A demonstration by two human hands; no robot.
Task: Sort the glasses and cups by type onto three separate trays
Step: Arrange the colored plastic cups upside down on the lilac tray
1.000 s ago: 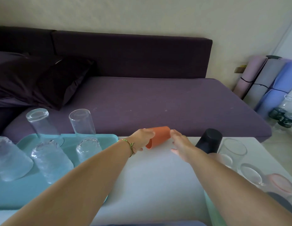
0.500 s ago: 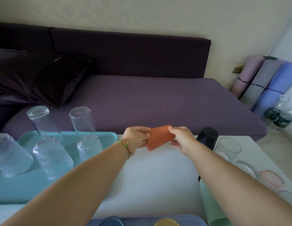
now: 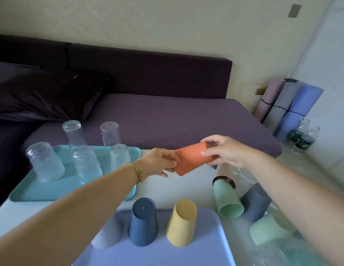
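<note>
purple sofa (image 3: pixel 167 120) fills the background of the head view, with rolled mats (image 3: pixel 288 104) and water bottles (image 3: pixel 301 139) against the wall at right. nearer, a white bench (image 3: pixel 186 189) carries a teal tray (image 3: pixel 42 194) at left, where five clear glasses (image 3: pixel 86 164) stand upside down. a lavender tray (image 3: pixel 205 252) at the near edge holds a navy cup (image 3: pixel 143 223) and a yellow cup (image 3: pixel 181 225), both inverted, side by side. both hands hold an orange cup (image 3: pixel 192 160) in the air above the bench, tilted nearly onto its side: the left hand (image 3: pixel 159 162) pinches its lower end between fingers and thumb, and the right hand (image 3: pixel 225 150) curls round its upper end. below the right forearm a green cup (image 3: pixel 227 200) lies on its side among other blurred cups and glasses.
</note>
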